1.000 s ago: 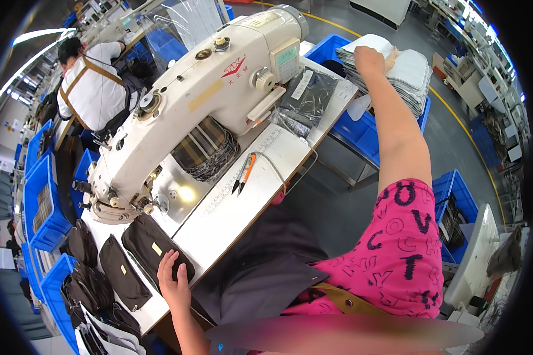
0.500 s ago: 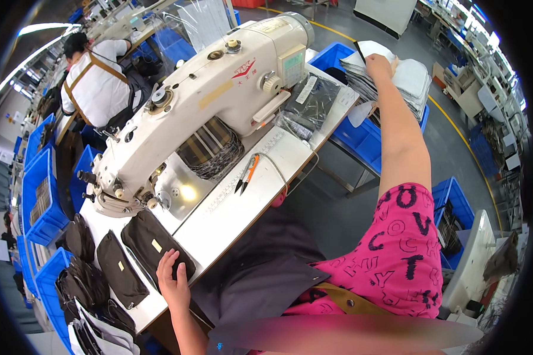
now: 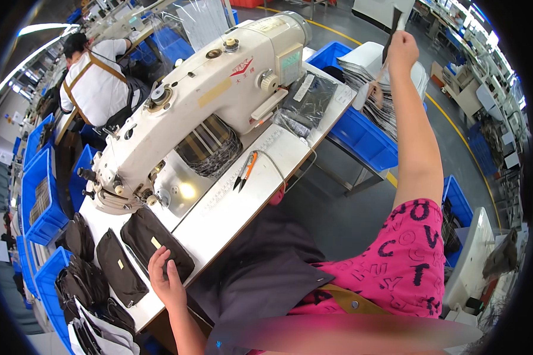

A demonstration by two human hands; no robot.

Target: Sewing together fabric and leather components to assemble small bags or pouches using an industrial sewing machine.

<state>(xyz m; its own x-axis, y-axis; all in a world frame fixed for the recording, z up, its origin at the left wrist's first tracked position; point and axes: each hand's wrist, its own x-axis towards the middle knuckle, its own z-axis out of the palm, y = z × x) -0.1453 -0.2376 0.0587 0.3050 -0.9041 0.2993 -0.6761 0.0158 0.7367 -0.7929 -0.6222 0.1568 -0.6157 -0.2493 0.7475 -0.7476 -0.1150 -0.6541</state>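
Observation:
My right hand [image 3: 401, 52] is raised above the stack of white-and-grey fabric pieces [image 3: 361, 59] in a blue bin. Its fingers are closed on a thin dark and pale fabric piece [image 3: 395, 21], seen almost edge-on; a pale part hangs below the hand. My left hand [image 3: 167, 278] hovers with fingers apart at the near edge of a black pouch [image 3: 151, 236], which has a small pale label. Beside that pouch lies a second black pouch [image 3: 119, 266]. I cannot tell whether the left fingertips touch the larger pouch.
A white sewing machine [image 3: 195, 94] spans the worktable [image 3: 213, 219]. Under its arm sits a bundle of plaid fabric [image 3: 210, 148]. Orange-handled thread snips [image 3: 245, 171] and a plastic-wrapped packet [image 3: 311, 97] lie on the table. Blue bins [image 3: 50, 275] stand at left. Another person [image 3: 98, 83] sits beyond.
My right hand has lifted up and right off the stack, carrying the fabric piece. My left hand has shifted slightly left and stays beside the black pouch.

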